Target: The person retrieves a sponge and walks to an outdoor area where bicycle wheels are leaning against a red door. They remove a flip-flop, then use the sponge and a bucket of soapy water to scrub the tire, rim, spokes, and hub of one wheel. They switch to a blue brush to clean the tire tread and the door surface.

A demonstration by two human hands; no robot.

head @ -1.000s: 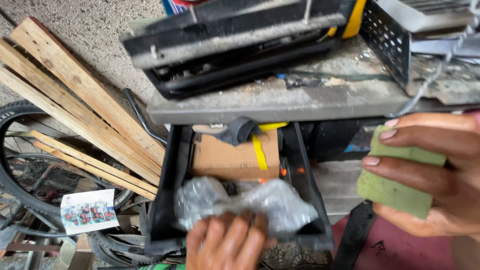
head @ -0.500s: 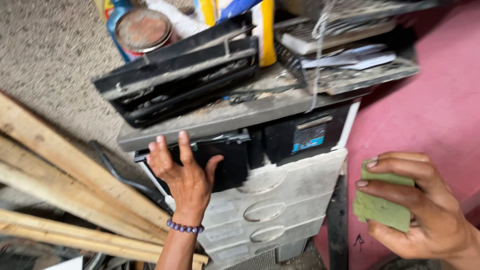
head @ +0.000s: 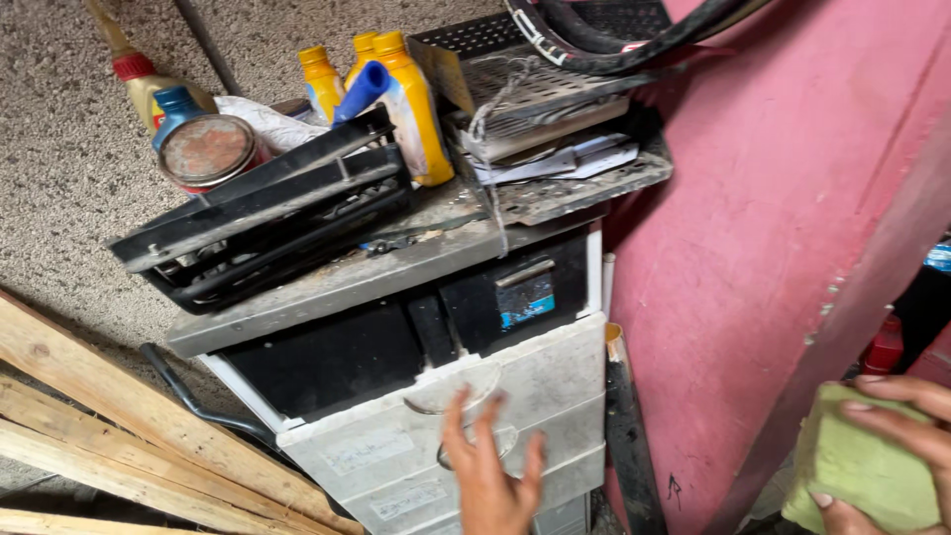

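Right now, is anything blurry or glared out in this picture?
Head view: the left hand is motion-blurred at the pale drawer fronts; the right hand holding the green block is softly blurred; bottles stay sharp; daylight is even, no glare.

Two hands: left hand [head: 492, 476] at bottom centre, right hand [head: 897, 451] at bottom right. One green block [head: 860, 466], lower right. Three yellow bottles [head: 411, 84] at top centre. One blue-capped bottle [head: 176, 107] and one red-capped bottle [head: 139, 79], upper left. One rusty round tin [head: 208, 151], upper left. One drawer unit [head: 466, 416] at centre, three pale drawer fronts visible. About four wooden planks [head: 119, 416], lower left. One black tray stack [head: 267, 213], left of centre.
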